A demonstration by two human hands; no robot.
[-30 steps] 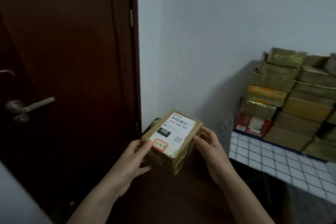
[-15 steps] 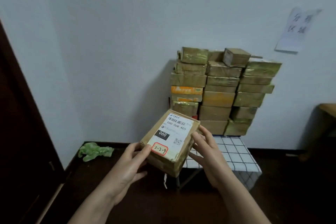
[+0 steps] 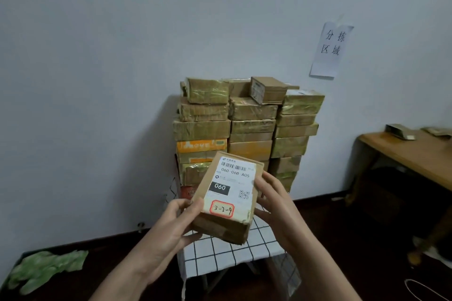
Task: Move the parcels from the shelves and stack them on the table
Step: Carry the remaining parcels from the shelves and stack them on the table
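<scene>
While my left hand [image 3: 171,227] and right hand [image 3: 276,208] clamp the parcel [image 3: 228,197] by its long sides, its long axis points ahead at the stack [image 3: 249,127] on the table [image 3: 215,254].

1 wide-angle camera, worn on the head, is looking forward and down toward a pale wall [image 3: 97,80]. The left hand [image 3: 171,227] and right hand [image 3: 276,208] are holding a parcel [image 3: 227,198] very near, low centre; stacked parcels [image 3: 247,124] are sitting beyond, a wooden table [image 3: 411,151] showing far right.
</scene>
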